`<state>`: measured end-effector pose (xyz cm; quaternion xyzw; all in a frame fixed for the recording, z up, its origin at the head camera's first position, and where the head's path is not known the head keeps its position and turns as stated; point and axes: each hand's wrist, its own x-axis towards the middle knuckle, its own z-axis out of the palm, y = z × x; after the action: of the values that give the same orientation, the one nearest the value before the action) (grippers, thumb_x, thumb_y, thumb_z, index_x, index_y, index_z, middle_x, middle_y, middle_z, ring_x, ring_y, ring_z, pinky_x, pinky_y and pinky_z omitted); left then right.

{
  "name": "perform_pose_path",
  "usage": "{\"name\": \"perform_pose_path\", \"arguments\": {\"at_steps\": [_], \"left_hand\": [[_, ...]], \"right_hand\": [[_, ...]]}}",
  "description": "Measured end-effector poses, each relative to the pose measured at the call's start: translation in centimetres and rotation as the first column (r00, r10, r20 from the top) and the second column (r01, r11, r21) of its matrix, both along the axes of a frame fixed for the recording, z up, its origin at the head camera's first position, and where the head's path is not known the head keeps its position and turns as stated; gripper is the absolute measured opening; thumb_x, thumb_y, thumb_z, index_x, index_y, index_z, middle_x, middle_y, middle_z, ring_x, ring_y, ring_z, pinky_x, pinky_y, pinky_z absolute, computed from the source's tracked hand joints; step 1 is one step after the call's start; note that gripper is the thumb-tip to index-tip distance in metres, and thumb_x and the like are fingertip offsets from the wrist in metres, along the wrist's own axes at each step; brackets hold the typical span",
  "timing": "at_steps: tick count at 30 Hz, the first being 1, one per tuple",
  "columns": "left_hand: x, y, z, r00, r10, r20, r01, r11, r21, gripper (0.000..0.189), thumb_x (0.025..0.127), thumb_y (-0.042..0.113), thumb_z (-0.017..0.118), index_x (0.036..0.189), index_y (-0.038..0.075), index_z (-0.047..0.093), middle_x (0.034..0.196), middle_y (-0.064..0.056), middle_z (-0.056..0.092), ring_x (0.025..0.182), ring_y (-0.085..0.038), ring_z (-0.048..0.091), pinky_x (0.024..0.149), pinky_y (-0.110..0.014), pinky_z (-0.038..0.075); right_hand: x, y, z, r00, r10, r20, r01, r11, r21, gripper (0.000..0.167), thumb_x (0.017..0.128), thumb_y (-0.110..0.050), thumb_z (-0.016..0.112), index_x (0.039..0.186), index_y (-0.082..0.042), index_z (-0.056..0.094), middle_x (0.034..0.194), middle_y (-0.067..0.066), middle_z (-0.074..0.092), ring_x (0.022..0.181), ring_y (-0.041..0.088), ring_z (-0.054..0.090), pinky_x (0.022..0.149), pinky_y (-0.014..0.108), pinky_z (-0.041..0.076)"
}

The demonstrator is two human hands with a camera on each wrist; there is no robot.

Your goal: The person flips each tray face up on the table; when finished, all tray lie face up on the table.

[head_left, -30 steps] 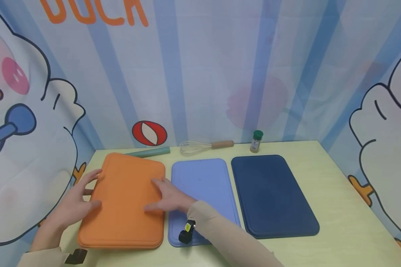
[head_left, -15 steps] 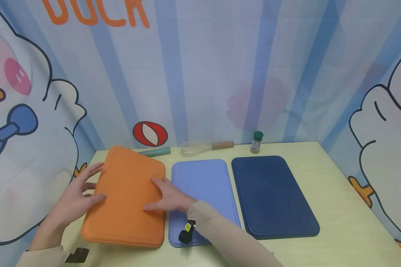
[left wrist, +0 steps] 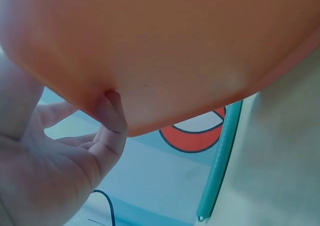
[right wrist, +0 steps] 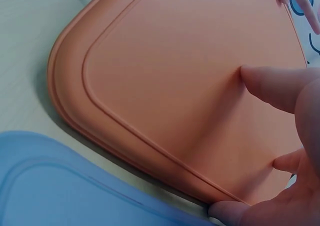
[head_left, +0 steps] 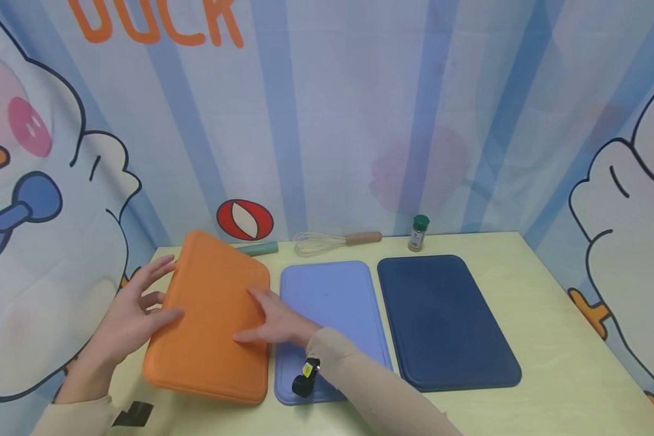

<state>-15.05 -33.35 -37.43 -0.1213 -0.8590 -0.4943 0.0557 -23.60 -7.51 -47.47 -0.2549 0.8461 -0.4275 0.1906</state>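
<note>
An orange cutting board [head_left: 212,315] is tilted, its left side raised off the table and its right side low. My left hand [head_left: 131,315] grips the raised left edge, thumb on the upper face. From below, the left wrist view shows a fingertip [left wrist: 111,106] pressing the board's underside. My right hand [head_left: 278,321] touches the board near its right edge with spread, fairly straight fingers. In the right wrist view its thumb [right wrist: 270,86] rests on the upper face, and one fingertip is at the edge.
A light blue cutting board [head_left: 327,297] lies directly right of the orange one, under my right forearm. Farther right is a navy cutting board [head_left: 447,321]. Along the back are a green stick [head_left: 258,249], a whisk [head_left: 338,240] and a green-capped spice jar [head_left: 418,233].
My left hand has lifted the orange board's left side higher and moved rightward with it, steepening the tilt. My right hand has stayed nearly in place.
</note>
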Motion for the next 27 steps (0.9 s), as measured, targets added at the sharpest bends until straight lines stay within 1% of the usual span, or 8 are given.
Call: {"name": "perform_pose_path", "arguments": {"at_steps": [5, 11, 16, 19, 23, 27], "left_hand": [[-0.2, 0.7, 0.5, 1.000, 0.003, 0.011, -0.004, 1.000, 0.019, 0.093, 0.095, 0.001, 0.075, 0.169, 0.023, 0.022, 0.165, -0.027, 0.031, 0.092, -0.010, 0.071, 0.071, -0.035, 0.064], [-0.4, 1.6, 0.8, 1.000, 0.016, 0.010, -0.017, 1.000, 0.026, 0.090, 0.094, 0.003, 0.076, 0.167, 0.019, 0.026, 0.163, -0.025, 0.036, 0.095, -0.011, 0.072, 0.073, -0.034, 0.064], [-0.6, 2.3, 1.0, 1.000, -0.007, -0.012, 0.007, 0.999, 0.045, 0.086, 0.095, 0.002, 0.076, 0.166, 0.017, 0.030, 0.162, -0.023, 0.038, 0.095, -0.012, 0.071, 0.071, -0.035, 0.064], [-0.8, 2.8, 1.2, 1.000, -0.025, -0.015, 0.026, 0.997, 0.066, 0.084, 0.095, 0.001, 0.075, 0.165, 0.016, 0.031, 0.162, -0.022, 0.038, 0.096, -0.013, 0.070, 0.070, -0.037, 0.064], [-1.0, 3.4, 1.4, 0.999, -0.035, 0.014, 0.033, 0.995, 0.092, 0.082, 0.097, 0.004, 0.074, 0.165, 0.017, 0.030, 0.164, -0.021, 0.035, 0.099, -0.012, 0.070, 0.070, -0.040, 0.065], [-1.2, 3.7, 1.4, 0.999, -0.038, 0.012, 0.037, 0.997, 0.061, 0.080, 0.099, 0.008, 0.072, 0.165, 0.017, 0.029, 0.165, -0.020, 0.034, 0.102, -0.010, 0.068, 0.072, -0.039, 0.065]], "right_hand": [[-0.2, 0.2, -0.1, 1.000, 0.013, 0.015, -0.012, 0.999, -0.035, 0.105, 0.086, -0.047, 0.084, 0.168, -0.016, 0.027, 0.172, 0.004, 0.028, 0.157, 0.021, 0.027, 0.128, 0.039, 0.025], [-0.2, 0.4, 0.1, 0.999, 0.020, 0.045, -0.017, 0.997, -0.077, 0.105, 0.087, -0.046, 0.084, 0.168, -0.017, 0.025, 0.173, 0.002, 0.026, 0.158, 0.019, 0.025, 0.128, 0.040, 0.024], [-0.1, 0.6, 0.6, 0.997, 0.024, 0.075, -0.016, 0.994, -0.105, 0.106, 0.088, -0.047, 0.082, 0.169, -0.019, 0.021, 0.174, -0.002, 0.022, 0.159, 0.017, 0.022, 0.129, 0.040, 0.022], [-0.1, 0.7, 1.1, 0.996, 0.035, 0.083, -0.024, 0.992, -0.123, 0.106, 0.089, -0.048, 0.081, 0.170, -0.020, 0.019, 0.174, -0.003, 0.022, 0.159, 0.017, 0.023, 0.129, 0.040, 0.022], [0.0, 0.7, 2.1, 0.995, 0.053, 0.084, -0.040, 0.989, -0.144, 0.105, 0.090, -0.048, 0.080, 0.170, -0.023, 0.017, 0.173, -0.006, 0.023, 0.157, 0.014, 0.026, 0.128, 0.041, 0.024], [0.2, 0.7, 3.5, 0.993, 0.078, 0.091, -0.061, 0.983, -0.175, 0.103, 0.091, -0.051, 0.078, 0.170, -0.028, 0.016, 0.173, -0.010, 0.023, 0.154, 0.011, 0.029, 0.127, 0.045, 0.027]]}}
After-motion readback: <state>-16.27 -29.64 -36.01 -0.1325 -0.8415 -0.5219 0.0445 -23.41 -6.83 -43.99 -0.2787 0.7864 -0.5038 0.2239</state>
